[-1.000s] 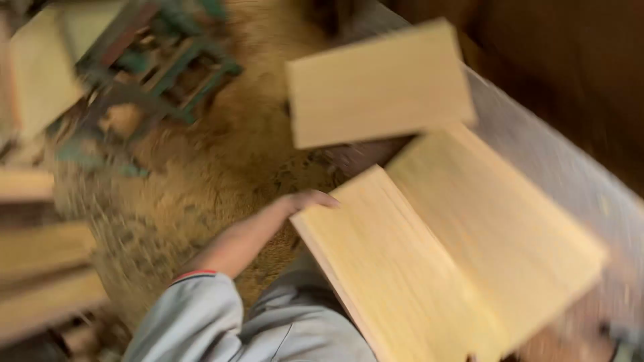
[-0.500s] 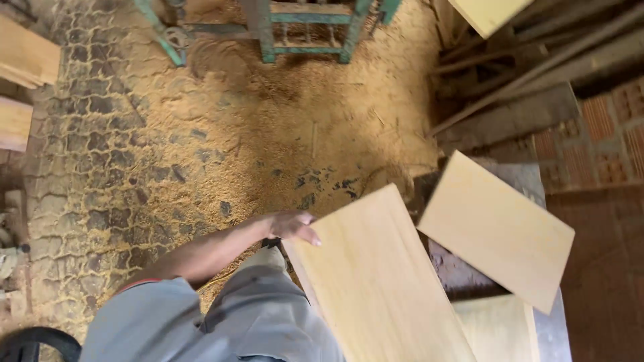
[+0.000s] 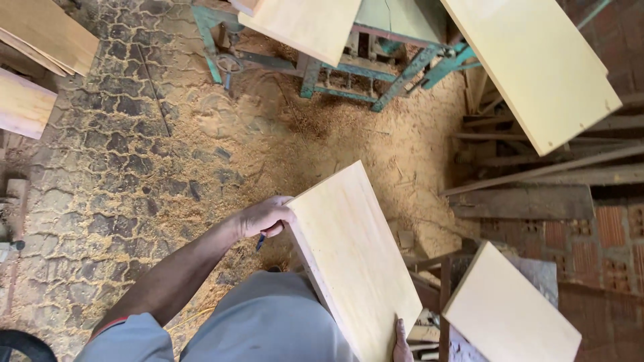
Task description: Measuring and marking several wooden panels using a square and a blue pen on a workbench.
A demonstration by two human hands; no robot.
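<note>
Sawdust [image 3: 349, 134] blankets the cobbled floor [image 3: 121, 167]; a green metal machine frame [image 3: 376, 74] stands up top, pale boards [image 3: 537, 60] lean right, brick wall [image 3: 604, 228] beyond, another panel [image 3: 510, 312] lower right.

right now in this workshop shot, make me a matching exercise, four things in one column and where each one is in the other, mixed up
Things:
1. left hand
2. right hand
3. green metal machine frame
4. red brick wall

Places:
A. far right edge of the view
B. at the top, standing in sawdust
C. on the upper left edge of the held pale wooden board
D. at the lower end of the same board, bottom of the view

Pairs: 1-C, 2-D, 3-B, 4-A
</note>
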